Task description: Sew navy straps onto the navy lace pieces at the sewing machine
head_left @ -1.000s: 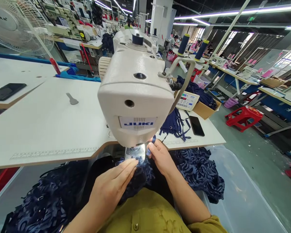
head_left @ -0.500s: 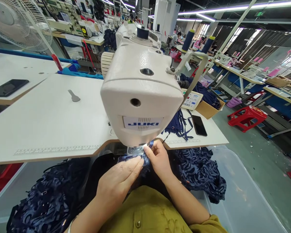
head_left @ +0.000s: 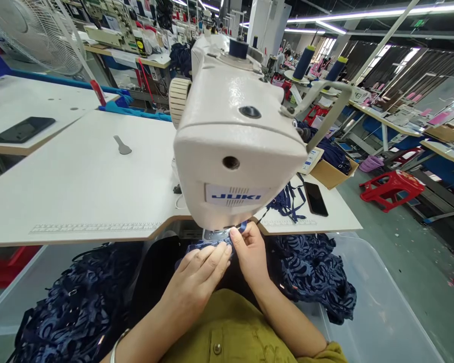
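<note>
Just below the head of a white sewing machine (head_left: 240, 146), both hands are at a navy patterned garment piece (head_left: 201, 245). My left hand (head_left: 199, 277) presses its fingers together on the cloth from the near left side. Thumb and bent fingers of my right hand (head_left: 252, 252) pinch a blue strap (head_left: 243, 227) and the cloth edge close to the presser foot. The needle and the stitching point are hidden behind the machine head and my fingers.
Piles of navy patterned garments (head_left: 75, 307) and more such garments (head_left: 312, 275) lie in clear plastic bins on both sides. On the white tabletop (head_left: 91, 186) are a small metal piece (head_left: 122, 145), loose navy straps (head_left: 290, 201) and a phone (head_left: 316, 198). A cardboard box (head_left: 335, 174) stands behind.
The whole view has shifted slightly, with the machine appearing further right. My left hand's fingers have moved a little on the cloth; my right hand keeps its pinch by the presser foot.
</note>
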`<state>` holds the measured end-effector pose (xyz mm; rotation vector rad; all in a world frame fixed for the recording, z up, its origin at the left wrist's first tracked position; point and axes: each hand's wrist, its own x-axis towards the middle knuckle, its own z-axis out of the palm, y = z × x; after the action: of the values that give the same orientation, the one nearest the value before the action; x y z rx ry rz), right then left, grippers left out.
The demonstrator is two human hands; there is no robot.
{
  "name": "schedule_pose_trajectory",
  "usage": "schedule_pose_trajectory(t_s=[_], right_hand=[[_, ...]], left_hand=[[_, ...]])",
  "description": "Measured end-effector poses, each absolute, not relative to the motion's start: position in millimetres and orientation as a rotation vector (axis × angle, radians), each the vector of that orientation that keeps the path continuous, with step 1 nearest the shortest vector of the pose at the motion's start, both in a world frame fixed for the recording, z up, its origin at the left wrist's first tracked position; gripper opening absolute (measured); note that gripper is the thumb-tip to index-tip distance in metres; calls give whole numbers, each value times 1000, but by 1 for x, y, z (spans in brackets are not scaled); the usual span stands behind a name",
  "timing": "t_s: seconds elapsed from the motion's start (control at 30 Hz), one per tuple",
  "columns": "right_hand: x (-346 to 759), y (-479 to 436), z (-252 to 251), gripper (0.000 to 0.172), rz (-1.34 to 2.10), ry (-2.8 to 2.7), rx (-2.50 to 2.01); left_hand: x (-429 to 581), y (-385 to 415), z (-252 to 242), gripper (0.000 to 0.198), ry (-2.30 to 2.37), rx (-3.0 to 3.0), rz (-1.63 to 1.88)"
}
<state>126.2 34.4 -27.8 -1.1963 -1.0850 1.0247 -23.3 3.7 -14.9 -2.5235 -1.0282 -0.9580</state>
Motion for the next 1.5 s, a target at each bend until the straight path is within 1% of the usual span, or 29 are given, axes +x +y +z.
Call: schedule_pose_trajectory(t_s=[0.1, 0.2, 0.33, 0.53, 0.77, 1.03, 1.2, 1.3, 1.43, 1.5], right_hand=[[126, 36, -26, 30, 1030, -1078, -1184], [124, 37, -25, 28, 1001, -1059, -1190], [124, 37, -24, 28, 1001, -1065, -1208], [127, 37, -21, 28, 1019, -1104, -1212], [128, 38, -17, 28, 1032, -1124, -1227], [130, 38, -17, 29, 1047, -1128, -1234], [130, 37, -17, 28, 1049, -1123, -1240], [135, 39, -17, 24, 1068, -1184, -1250], [145, 53, -14, 7, 1070, -1327, -1251], [148, 62, -11, 3, 1002, -1365, -1251]], left_hand=[[-25, 4, -16, 29, -1071, -2531, -1007], [-31, 8, -18, 31, -945, -2616, -1050], [-36, 11, -22, 35, -804, -2691, -970], [-31, 10, -22, 30, -848, -2582, -1008], [-29, 10, -12, 27, -847, -2534, -970], [-26, 10, -16, 27, -869, -2514, -1015], [-24, 11, -13, 30, -916, -2530, -985], [-24, 10, -9, 30, -961, -2560, -929], [-19, 7, -7, 29, -1048, -2556, -830], [-14, 4, -7, 28, -1068, -2495, -807]])
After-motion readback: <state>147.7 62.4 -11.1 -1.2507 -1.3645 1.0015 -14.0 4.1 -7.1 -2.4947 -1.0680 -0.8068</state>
